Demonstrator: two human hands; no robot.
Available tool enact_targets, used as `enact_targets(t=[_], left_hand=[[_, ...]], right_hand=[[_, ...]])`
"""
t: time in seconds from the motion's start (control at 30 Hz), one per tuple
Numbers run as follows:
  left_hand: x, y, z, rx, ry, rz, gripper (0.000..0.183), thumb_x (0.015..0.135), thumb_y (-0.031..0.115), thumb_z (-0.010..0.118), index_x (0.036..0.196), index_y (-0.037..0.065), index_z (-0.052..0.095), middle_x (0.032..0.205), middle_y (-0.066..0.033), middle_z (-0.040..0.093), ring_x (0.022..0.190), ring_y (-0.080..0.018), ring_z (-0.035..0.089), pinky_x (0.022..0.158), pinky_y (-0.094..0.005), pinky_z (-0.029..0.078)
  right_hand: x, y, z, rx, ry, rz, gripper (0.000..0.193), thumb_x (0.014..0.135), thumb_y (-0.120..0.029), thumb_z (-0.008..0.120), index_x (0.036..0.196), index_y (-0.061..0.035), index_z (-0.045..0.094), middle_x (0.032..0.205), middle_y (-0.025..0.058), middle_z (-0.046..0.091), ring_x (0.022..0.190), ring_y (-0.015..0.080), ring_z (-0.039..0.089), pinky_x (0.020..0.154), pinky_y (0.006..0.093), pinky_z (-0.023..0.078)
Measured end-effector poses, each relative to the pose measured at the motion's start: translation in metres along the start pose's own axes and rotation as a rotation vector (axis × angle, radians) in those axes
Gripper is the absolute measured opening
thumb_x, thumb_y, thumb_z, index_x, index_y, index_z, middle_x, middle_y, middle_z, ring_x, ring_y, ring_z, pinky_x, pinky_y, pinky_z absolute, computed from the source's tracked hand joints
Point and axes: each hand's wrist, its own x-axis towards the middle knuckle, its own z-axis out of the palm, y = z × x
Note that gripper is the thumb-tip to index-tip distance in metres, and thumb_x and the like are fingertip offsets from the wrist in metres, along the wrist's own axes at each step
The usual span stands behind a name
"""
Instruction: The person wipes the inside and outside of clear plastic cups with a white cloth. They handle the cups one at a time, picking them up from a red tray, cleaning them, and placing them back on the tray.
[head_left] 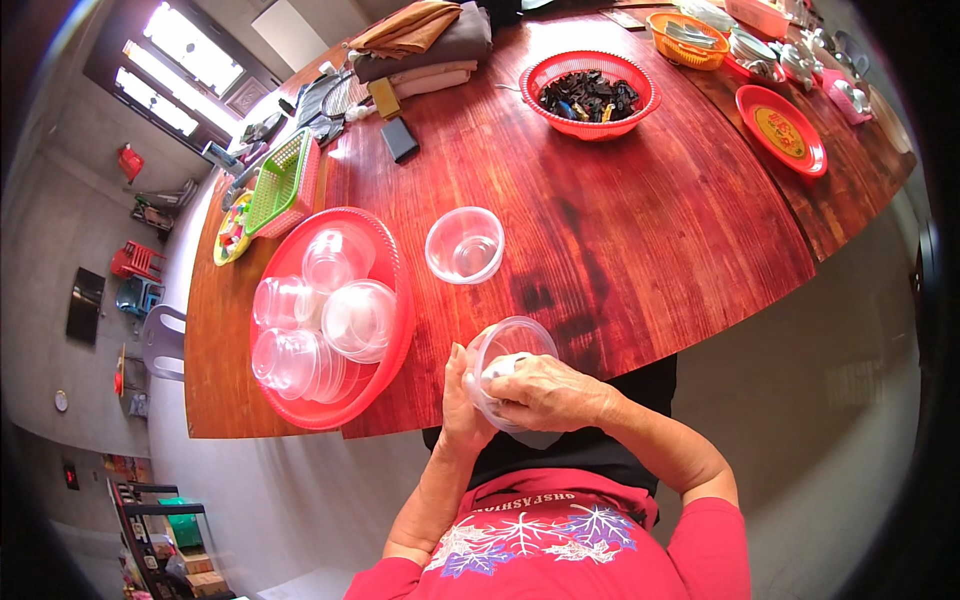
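Both my hands hold a clear plastic tub (pixel 508 345) at the near edge of the red wooden table (pixel 640 250). My left hand (pixel 462 402) cups its underside. My right hand (pixel 545 392) wraps over its side, with something white under the fingers. A second clear tub (pixel 465 245) stands open on the table just beyond. To the left, a red round tray (pixel 392 330) carries several stacked clear tubs and lids (pixel 322 325).
A red basket of dark pieces (pixel 592 93) stands further back. A green basket (pixel 278 182) is at the left, folded cloths (pixel 425 45) at the back. A red plate (pixel 782 128), an orange basket (pixel 686 38) and crockery are at the right.
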Motion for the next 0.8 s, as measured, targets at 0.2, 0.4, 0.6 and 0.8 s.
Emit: enact_targets(t=[0.2, 0.4, 0.6, 0.8], left_hand=[[-0.005, 0.006, 0.017, 0.007, 0.091, 0.019, 0.072, 0.092, 0.064, 0.036, 0.131, 0.003, 0.045, 0.127, -0.0167, 0.052, 0.111, -0.0309, 0.057, 0.092, -0.0463, 0.049], [-0.004, 0.001, 0.023, -0.054, 0.025, -0.014, 0.077, 0.092, 0.065, 0.034, 0.142, 0.007, 0.030, 0.135, -0.0170, 0.046, 0.114, -0.0338, 0.055, 0.072, -0.0449, 0.057], [-0.006, -0.004, 0.022, -0.158, -0.060, -0.074, 0.069, 0.095, 0.059, 0.033, 0.143, 0.010, 0.027, 0.138, -0.0181, 0.042, 0.103, -0.0348, 0.061, 0.072, -0.0412, 0.058], [-0.007, 0.003, 0.025, 0.132, 0.054, 0.097, 0.069, 0.093, 0.055, 0.044, 0.141, 0.009, 0.027, 0.132, -0.0187, 0.046, 0.096, -0.0343, 0.064, 0.063, -0.0354, 0.058]], right_hand=[[0.005, -0.017, -0.001, 1.055, 0.405, 0.333, 0.014, 0.093, -0.011, 0.059, 0.100, 0.0006, 0.062, 0.089, -0.0016, 0.062, 0.083, 0.0067, 0.056, 0.075, 0.0258, 0.048], [0.012, -0.010, -0.006, 0.142, 0.696, -0.053, 0.021, 0.080, 0.003, 0.064, 0.101, 0.0005, 0.059, 0.089, 0.0134, 0.060, 0.081, 0.0257, 0.063, 0.072, 0.0352, 0.051], [0.028, -0.011, -0.021, -0.221, 0.574, 0.028, 0.019, 0.078, -0.011, 0.064, 0.096, -0.0038, 0.061, 0.086, 0.0066, 0.056, 0.078, 0.0239, 0.059, 0.061, 0.0382, 0.046], [0.013, 0.015, -0.009, -0.421, 0.576, 0.156, 0.031, 0.082, -0.022, 0.067, 0.104, -0.0025, 0.058, 0.099, 0.0150, 0.054, 0.093, 0.0362, 0.055, 0.075, 0.0453, 0.046]])
